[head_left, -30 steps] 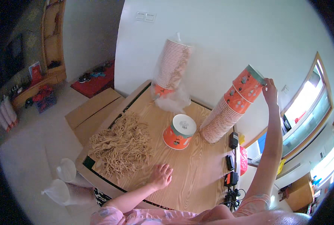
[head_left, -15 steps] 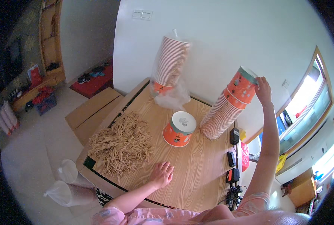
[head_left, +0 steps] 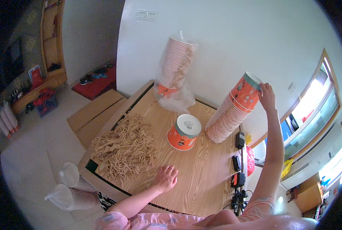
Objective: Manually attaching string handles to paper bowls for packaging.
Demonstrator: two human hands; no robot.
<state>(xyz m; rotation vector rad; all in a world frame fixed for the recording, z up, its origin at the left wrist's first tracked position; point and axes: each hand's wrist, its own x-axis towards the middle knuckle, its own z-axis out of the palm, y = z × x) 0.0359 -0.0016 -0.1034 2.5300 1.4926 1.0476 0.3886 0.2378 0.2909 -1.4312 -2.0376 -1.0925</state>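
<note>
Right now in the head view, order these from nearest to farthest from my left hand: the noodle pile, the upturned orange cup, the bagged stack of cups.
From the left hand, flat on the table:
1. Noodle pile, just to its left.
2. Upturned orange cup, mid-table, beyond the hand.
3. Bagged stack of cups, at the far edge by the wall.

You've got a pile of dry noodles (head_left: 125, 148) on the wooden table (head_left: 201, 180), plus a bagged cup stack (head_left: 174, 69) behind.

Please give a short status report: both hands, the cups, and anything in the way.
Right hand grips top cup of leaning cup stack. Left hand flat on table, beside noodle pile. One cup upside down mid-table. Nothing blocking.
</note>
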